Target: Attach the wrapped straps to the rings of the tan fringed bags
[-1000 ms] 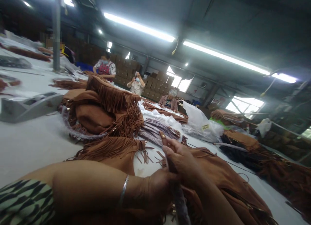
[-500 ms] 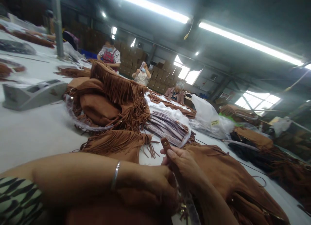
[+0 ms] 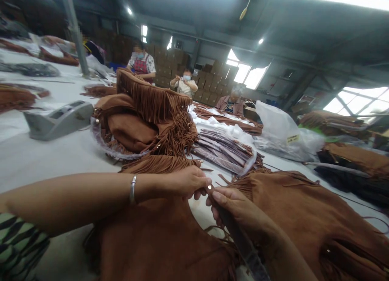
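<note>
A brown strap (image 3: 232, 224) runs from the bottom of the view up to my hands, with a shiny metal stud at its near-square end and clear wrap lower down. My right hand (image 3: 234, 202) is closed around it just below that end. With thumb and fingers, my left hand (image 3: 193, 182) pinches the tip beside the stud. Below my left forearm lies a brown suede bag (image 3: 152, 240). Another brown suede bag (image 3: 291, 208) rests to the right of my right hand. Beyond my hands is a bundle of wrapped straps (image 3: 225, 149).
A pile of fringed brown bags (image 3: 136, 125) stands left of centre on the white table (image 3: 67, 151). A grey tape dispenser (image 3: 59, 119) sits farther left. A clear plastic bag (image 3: 279, 127) lies at the right. Several people work across the table, before stacked cartons (image 3: 209, 80).
My left hand has moved up from lower on the strap to its studded end. My right hand keeps its hold. The view has shifted, so surroundings appear farther right.
</note>
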Demonstrator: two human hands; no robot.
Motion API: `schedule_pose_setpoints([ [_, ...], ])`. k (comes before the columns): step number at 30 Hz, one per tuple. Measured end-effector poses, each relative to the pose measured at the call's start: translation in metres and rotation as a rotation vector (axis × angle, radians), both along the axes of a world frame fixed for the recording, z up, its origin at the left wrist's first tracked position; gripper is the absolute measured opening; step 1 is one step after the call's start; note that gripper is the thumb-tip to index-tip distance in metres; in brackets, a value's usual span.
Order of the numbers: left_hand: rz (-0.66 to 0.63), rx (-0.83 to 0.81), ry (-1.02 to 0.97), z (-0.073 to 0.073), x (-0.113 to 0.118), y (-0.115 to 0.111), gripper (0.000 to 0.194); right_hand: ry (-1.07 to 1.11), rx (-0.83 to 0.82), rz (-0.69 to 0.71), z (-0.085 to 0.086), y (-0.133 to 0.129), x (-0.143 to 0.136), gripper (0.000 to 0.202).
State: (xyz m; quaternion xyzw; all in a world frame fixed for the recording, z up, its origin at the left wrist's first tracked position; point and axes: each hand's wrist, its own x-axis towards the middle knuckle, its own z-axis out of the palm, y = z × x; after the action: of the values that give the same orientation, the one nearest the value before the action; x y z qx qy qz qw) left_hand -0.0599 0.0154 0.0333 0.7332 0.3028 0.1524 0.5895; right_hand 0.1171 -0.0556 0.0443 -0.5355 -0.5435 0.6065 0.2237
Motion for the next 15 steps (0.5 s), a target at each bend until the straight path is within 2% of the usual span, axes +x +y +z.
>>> schedule_pose_setpoints([
  [2, 0.045, -0.051, 0.030, -0.011, 0.007, -0.003, 0.045, -0.254, 0.134, -0.013, -0.003, -0.005, -0.008, 0.027],
  [5, 0.095, -0.096, 0.070, -0.022, 0.012, -0.009, 0.043, -0.830, 0.521, -0.032, -0.013, -0.015, -0.023, 0.014],
  [8, 0.059, -0.090, 0.140, -0.019, 0.008, -0.006, 0.041, -1.228, 0.788, -0.004, -0.027, -0.022, -0.033, 0.028],
  [11, 0.057, 0.203, 0.255, -0.007, 0.000, 0.020, 0.037, -1.267, 0.879, 0.079, -0.042, -0.020, -0.033, 0.029],
  [13, 0.138, 0.423, 0.291, 0.000, -0.001, 0.049, 0.031, -1.186, 0.862, 0.085, -0.049, -0.016, -0.030, 0.022],
  [15, 0.189, 0.491, 0.310, 0.001, 0.004, 0.082, 0.025, -1.135, 0.832, 0.074, -0.054, -0.014, -0.029, 0.020],
])
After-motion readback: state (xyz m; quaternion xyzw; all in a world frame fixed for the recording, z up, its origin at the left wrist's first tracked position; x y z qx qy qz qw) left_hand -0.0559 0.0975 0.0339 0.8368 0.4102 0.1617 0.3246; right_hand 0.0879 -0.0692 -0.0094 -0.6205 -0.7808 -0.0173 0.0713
